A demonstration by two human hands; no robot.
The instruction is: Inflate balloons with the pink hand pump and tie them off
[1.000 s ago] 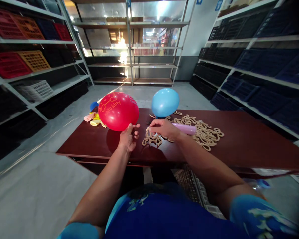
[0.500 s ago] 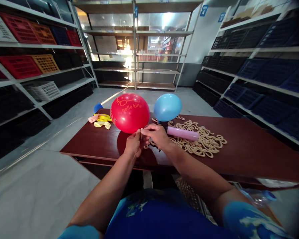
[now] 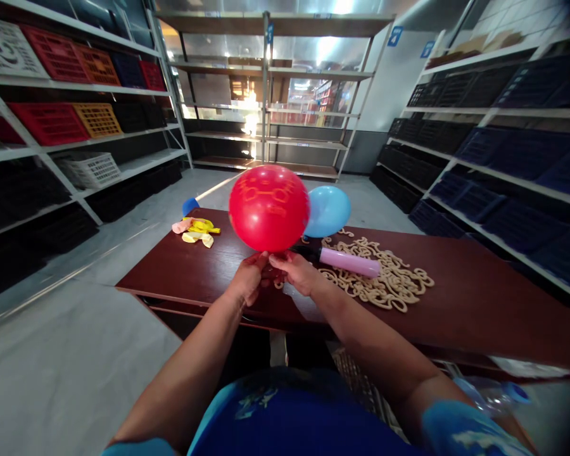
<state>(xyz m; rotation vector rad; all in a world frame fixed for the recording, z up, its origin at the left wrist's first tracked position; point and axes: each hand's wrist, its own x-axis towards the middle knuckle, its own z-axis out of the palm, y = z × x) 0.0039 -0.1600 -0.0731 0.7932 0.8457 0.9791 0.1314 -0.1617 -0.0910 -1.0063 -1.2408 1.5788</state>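
Note:
An inflated red balloon (image 3: 269, 209) with printed lettering stands above my two hands, its neck hidden by my fingers. My left hand (image 3: 251, 277) pinches at the neck from the left. My right hand (image 3: 295, 268) is closed at the same spot from the right, fingertips close to the left ones. Behind the red balloon, and partly covered by it, is an inflated light blue balloon (image 3: 330, 212). A pink balloon pump (image 3: 350, 261) with a black end lies just beyond my right hand, on a pile of tan curly pieces (image 3: 394, 282).
On the brown table (image 3: 479, 285), limp yellow balloons (image 3: 204, 226) and a pale pink one (image 3: 183, 225) lie at the left end. A blue round object (image 3: 190, 206) shows past the far edge. Shelves with crates (image 3: 50, 122) flank both sides. A plastic bottle (image 3: 498, 397) is low at right.
The red balloon has shifted right and turned, its print facing differently, and now overlaps the blue balloon. Both hands stay closed at its neck. The camera view has tilted slightly.

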